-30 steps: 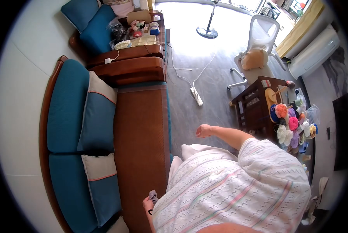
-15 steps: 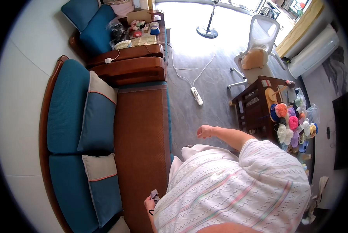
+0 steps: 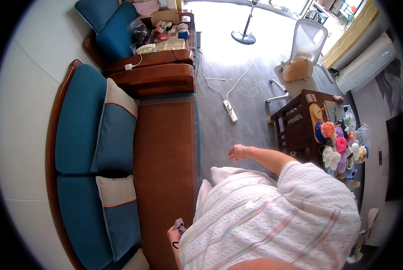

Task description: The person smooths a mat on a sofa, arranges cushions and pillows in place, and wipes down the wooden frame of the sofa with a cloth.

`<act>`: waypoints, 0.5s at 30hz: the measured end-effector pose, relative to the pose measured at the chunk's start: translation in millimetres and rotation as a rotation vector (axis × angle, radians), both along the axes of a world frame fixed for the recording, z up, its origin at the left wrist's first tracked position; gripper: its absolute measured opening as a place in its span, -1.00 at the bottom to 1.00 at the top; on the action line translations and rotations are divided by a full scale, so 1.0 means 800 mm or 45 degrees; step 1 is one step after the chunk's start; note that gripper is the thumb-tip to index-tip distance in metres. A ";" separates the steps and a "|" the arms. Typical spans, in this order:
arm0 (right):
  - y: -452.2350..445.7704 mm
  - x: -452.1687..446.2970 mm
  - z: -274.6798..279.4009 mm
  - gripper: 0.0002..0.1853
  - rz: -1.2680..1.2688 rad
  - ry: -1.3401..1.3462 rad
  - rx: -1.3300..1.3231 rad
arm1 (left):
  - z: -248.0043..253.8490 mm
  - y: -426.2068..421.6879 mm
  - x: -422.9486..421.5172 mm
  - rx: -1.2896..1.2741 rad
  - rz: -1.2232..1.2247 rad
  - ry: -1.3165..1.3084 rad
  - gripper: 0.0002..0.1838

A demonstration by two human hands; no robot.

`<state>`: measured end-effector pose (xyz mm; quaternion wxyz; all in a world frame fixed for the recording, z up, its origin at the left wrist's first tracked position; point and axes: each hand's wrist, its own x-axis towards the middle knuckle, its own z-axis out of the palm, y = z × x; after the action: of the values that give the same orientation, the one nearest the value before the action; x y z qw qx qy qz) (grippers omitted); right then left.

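Observation:
At the lower left, my left hand [image 3: 173, 234] is closed on a crumpled greyish-purple cloth [image 3: 180, 225], beside the brown seat mat [image 3: 163, 166] of the sofa. A dark band circles that wrist. My right hand [image 3: 238, 152] hangs over the grey floor [image 3: 217, 135], its fingers curled in and nothing visible in them. It touches nothing and is nearest to my light-coloured clothing below it.
Cushions [image 3: 113, 139] lean on the blue sofa back [image 3: 77, 121]. A power strip [image 3: 229, 110] and cables lie on the floor ahead. To the right are a dark wooden table [image 3: 296, 123] with colourful yarn [image 3: 341, 144] and a white chair [image 3: 308, 40]. A fan base [image 3: 243, 38] stands farther ahead.
The view has shifted slightly, so the sofa, chair and fan sit a little farther right. My left hand keeps hold of the cloth, and my right hand stays almost in place.

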<state>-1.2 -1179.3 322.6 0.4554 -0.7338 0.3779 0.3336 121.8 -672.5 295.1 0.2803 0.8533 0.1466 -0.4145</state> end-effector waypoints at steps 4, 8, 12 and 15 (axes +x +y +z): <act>0.002 0.005 0.005 -0.66 0.006 0.023 -0.009 | -0.033 0.020 0.001 -0.077 -0.036 -0.055 -0.58; 0.002 0.007 0.007 -0.64 0.015 0.038 -0.012 | -0.034 0.021 0.005 -0.194 0.117 -0.006 -0.56; 0.005 0.011 0.016 -0.62 0.019 0.042 -0.041 | -0.020 0.019 0.016 -0.199 -0.041 0.025 -0.55; 0.002 0.009 0.006 -0.62 0.018 0.027 -0.014 | -0.038 0.031 0.016 -0.194 -0.125 -0.074 -0.55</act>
<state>6.3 -1177.3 327.0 0.4450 -0.7352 0.3795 0.3426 134.8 -648.0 264.6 0.3279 0.8472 0.0644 -0.4130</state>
